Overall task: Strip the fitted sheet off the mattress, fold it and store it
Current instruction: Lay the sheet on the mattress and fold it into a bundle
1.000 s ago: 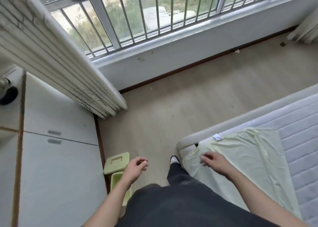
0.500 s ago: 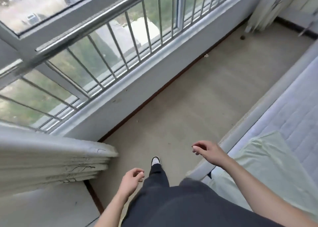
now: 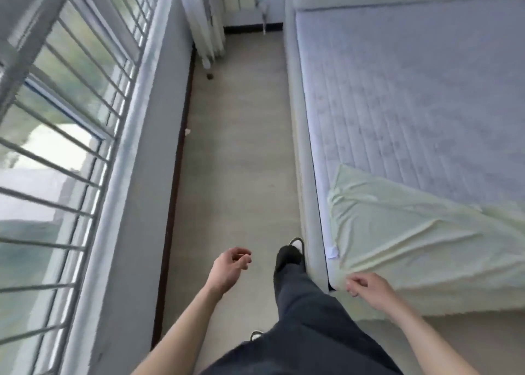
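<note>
From the head view we look down a strip of floor (image 3: pixel 241 153) between a barred window (image 3: pixel 65 113) on our left and the bed on our right. The pale yellow fitted sheet (image 3: pixel 403 232) lies rumpled over the near corner of the quilted mattress (image 3: pixel 412 96), draped down its near edge; the rest of the mattress top is bare. A small white tag (image 3: pixel 332 252) shows at the sheet's left edge. Our left hand (image 3: pixel 228 269) hangs over the floor, fingers loosely curled, holding nothing. Our right hand (image 3: pixel 369 289) is beside the sheeted corner, fingers loosely bent; we cannot tell whether they touch the cloth, and they grasp nothing we can see. Our dark-trousered leg and shoe (image 3: pixel 289 256) stand just beside the bed frame (image 3: pixel 301 136). A folded curtain (image 3: pixel 204 19) hangs at the far end.
</note>
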